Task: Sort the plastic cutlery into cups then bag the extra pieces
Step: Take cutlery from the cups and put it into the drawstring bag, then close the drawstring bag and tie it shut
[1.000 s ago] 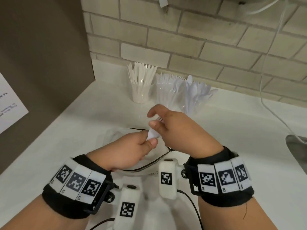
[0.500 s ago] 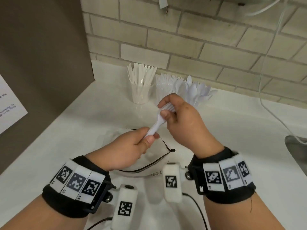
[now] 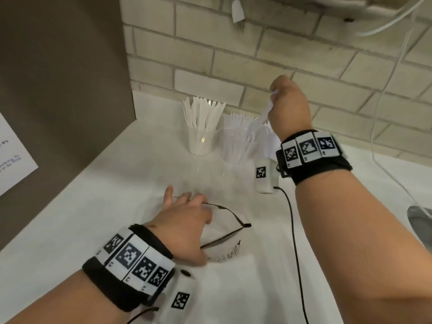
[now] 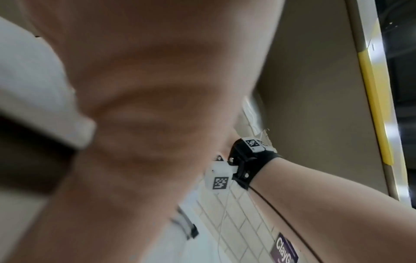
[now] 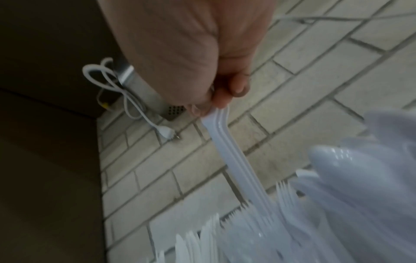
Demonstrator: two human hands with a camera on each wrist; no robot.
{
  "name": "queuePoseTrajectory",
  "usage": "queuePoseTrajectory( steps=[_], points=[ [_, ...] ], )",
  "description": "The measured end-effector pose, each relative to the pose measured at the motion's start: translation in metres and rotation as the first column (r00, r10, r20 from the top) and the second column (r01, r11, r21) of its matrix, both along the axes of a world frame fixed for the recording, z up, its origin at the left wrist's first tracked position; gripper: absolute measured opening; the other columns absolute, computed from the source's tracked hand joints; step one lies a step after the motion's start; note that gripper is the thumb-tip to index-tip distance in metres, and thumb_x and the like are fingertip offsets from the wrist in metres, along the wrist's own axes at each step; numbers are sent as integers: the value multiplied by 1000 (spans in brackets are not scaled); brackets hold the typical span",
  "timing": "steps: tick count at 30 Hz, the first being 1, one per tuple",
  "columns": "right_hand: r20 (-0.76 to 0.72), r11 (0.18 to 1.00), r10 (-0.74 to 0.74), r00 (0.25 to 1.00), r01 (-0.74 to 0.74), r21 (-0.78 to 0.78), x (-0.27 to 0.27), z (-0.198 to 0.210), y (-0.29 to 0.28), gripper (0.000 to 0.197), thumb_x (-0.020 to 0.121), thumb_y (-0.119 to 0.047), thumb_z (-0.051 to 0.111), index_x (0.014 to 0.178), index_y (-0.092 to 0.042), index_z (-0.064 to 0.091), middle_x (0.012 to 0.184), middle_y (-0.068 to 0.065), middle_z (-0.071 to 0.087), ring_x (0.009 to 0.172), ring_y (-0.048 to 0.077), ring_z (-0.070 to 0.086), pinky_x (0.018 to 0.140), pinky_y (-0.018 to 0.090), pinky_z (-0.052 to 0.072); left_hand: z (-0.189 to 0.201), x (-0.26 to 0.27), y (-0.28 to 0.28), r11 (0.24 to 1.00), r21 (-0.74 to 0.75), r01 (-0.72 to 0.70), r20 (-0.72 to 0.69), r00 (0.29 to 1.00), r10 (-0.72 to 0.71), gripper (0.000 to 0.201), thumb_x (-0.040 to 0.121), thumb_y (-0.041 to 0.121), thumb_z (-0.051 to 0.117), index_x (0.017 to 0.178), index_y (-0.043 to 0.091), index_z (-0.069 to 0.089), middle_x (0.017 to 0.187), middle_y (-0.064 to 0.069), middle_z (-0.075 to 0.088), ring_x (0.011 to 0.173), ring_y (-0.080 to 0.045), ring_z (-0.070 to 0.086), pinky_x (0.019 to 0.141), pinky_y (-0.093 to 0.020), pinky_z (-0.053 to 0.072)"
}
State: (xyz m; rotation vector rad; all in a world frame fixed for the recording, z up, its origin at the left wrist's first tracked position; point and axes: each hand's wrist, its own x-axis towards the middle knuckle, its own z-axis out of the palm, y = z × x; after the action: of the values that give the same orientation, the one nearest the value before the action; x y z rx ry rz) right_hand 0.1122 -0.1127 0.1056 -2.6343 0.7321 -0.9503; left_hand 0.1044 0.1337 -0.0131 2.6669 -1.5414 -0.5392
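Head view: the right hand (image 3: pixel 288 106) is sitting in the upper right of the frame, fingers curled tight round the handle of a white plastic fork (image 3: pixel 263 115), whose tines are pointing down into the middle cup (image 3: pixel 236 146) full of forks. To its left the cup of knives (image 3: pixel 201 136) is standing upright on the white counter (image 3: pixel 98 206); a third cup is mostly hiding behind the right wrist. In the lower centre the left hand (image 3: pixel 184 226) is lying with fingers spread and relaxed on a clear bag (image 3: pixel 224 250) with a dark zip edge, holding nothing that I can make out. Both wrists are wearing black bands (image 3: pixel 131 263) with square black-and-white code tags. A sheet of paper (image 3: pixel 11 157) at the left edge is carrying print too small to read. A white plug (image 3: pixel 238 14) is hanging at the top against the brick wall.

Left wrist view: a blurred palm is filling most of the frame, so the fingers are not showing. At the right the other forearm and its black band (image 4: pixel 249 160) are crossing the picture. A purple label (image 4: pixel 284 249) at the bottom is reading "ClayG", cut off by the edge.

Right wrist view: the fingers (image 5: pixel 231 89) are pinching the fork's handle (image 5: pixel 231 156) near its end, the fork slanting down toward the lower right into the bunched forks (image 5: pixel 286 194). Knife tips (image 5: pixel 191 238) are showing at the bottom, spoon bowls (image 5: pixel 337 160) at the right. A coiled white cord (image 5: pixel 117 85) is hanging at the left.
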Motion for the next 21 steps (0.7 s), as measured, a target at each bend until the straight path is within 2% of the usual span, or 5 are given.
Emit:
queuePoseTrajectory(
  steps=[3, 8, 12, 16, 21],
  points=[
    [-155, 999, -17, 988, 21, 27, 24, -17, -5, 42, 82, 14, 37, 117, -5, 49, 115, 16, 55, 97, 31, 57, 69, 28, 36, 1, 7, -6, 987, -125, -103, -13, 995, 102, 36, 82, 42, 57, 116, 29, 55, 122, 8, 42, 104, -15, 52, 115, -46, 11],
    [-559, 998, -37, 828, 59, 21, 54, -61, -13, 41, 87, 2, 37, 127, -1, 41, 127, 14, 52, 114, 32, 53, 93, 39, 43, -4, 23, 0, 935, -259, -243, -108, 969, 222, 23, 94, 32, 48, 107, 21, 63, 109, 5, 48, 87, -19, 59, 82, -34, 49],
    [-613, 988, -148, 776, 146, -54, 60, -73, -13, 40, 91, -10, 36, 131, -6, 39, 133, 12, 45, 126, 33, 39, 95, 45, 41, -8, 34, 6, 876, -342, -339, -179, 939, 294, 28, 93, 33, 52, 117, 23, 63, 110, 4, 51, 91, -18, 60, 84, -35, 51],
    [-504, 995, -95, 858, 98, -21, 55, -69, -14, 41, 99, -29, 31, 137, -16, 37, 136, 12, 38, 124, 33, 39, 98, 46, 40, -3, 38, 8, 831, -386, -401, -257, 912, 320, 25, 93, 30, 56, 116, 26, 64, 105, 2, 55, 94, -17, 58, 86, -30, 48],
    [-310, 995, -35, 950, 3, -104, 25, -31, -4, 45, 97, -40, 41, 137, -19, 41, 138, 11, 38, 123, 33, 40, 102, 45, 39, 0, 49, 21, 739, -403, -540, -380, 834, 401, 6, 93, 23, 57, 91, 24, 63, 80, 5, 64, 74, -12, 60, 57, -18, 40]
  ],
)
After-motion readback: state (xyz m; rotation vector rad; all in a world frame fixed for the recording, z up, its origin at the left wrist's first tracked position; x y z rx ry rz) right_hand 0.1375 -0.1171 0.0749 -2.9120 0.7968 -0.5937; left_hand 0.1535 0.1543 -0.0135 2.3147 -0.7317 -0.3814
